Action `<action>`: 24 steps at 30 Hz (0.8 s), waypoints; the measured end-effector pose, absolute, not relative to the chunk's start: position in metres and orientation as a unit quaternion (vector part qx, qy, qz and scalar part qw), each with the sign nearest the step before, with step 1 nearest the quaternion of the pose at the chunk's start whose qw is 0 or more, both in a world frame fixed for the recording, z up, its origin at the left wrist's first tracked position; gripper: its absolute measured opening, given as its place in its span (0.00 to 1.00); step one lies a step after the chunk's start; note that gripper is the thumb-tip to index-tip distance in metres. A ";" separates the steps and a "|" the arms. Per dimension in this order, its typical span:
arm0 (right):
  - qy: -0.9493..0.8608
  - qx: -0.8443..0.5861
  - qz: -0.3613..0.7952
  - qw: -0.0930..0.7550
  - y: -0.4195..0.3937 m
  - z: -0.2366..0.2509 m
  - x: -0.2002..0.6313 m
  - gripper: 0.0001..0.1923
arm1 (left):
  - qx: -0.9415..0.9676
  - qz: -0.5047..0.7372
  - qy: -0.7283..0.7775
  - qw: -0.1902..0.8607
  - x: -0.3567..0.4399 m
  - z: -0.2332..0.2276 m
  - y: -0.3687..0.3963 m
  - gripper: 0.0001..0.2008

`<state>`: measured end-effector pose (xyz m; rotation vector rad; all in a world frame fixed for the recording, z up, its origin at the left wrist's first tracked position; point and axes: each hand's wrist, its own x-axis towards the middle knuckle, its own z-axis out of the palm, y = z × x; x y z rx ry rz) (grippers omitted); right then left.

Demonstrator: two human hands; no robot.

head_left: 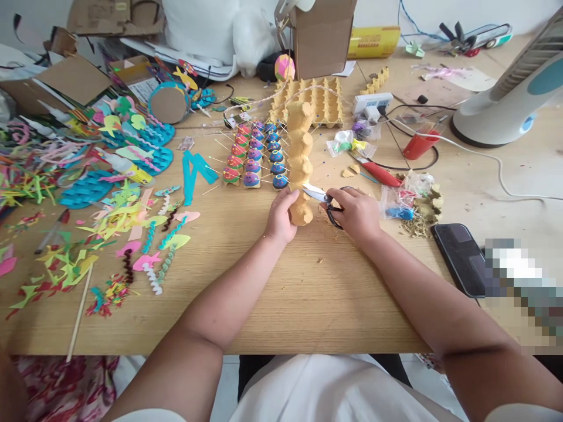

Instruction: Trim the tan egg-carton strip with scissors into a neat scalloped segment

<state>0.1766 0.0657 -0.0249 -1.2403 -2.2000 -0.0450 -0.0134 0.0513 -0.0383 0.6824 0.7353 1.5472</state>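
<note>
A strip of egg carton (301, 143), tan and with several cups in a row, is held up over the table by my left hand (282, 215). My thumb lies on its near end and the other fingers are behind it. The fingers of my right hand (358, 212) are closed round the black handles of a pair of scissors (317, 193). Its blades point left and touch the strip's edge, just above the nearest cup. Just left of the strip stand rows of painted egg-carton cups (252, 155) in red, purple and blue, with thin sticks poking out.
Behind the strip lies a larger egg tray (328, 99). A red-handled tool (380, 173), a red cup (421, 143), a power strip (373, 102) and a phone (460, 258) are on the right. Colourful paper scraps (57, 269) and a glue bottle (127, 167) cover the left.
</note>
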 end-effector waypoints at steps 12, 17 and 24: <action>-0.815 -0.468 0.040 0.339 0.061 -0.025 0.171 0.18 | 0.299 0.663 0.332 0.601 -0.013 -0.037 0.050 0.08; -0.823 -0.463 0.002 0.329 0.064 -0.027 0.172 0.16 | 0.301 0.661 0.335 0.600 -0.013 -0.038 0.051 0.07; -0.831 -0.452 -0.026 0.322 0.066 -0.028 0.175 0.16 | 0.300 0.663 0.322 0.605 -0.013 -0.038 0.050 0.06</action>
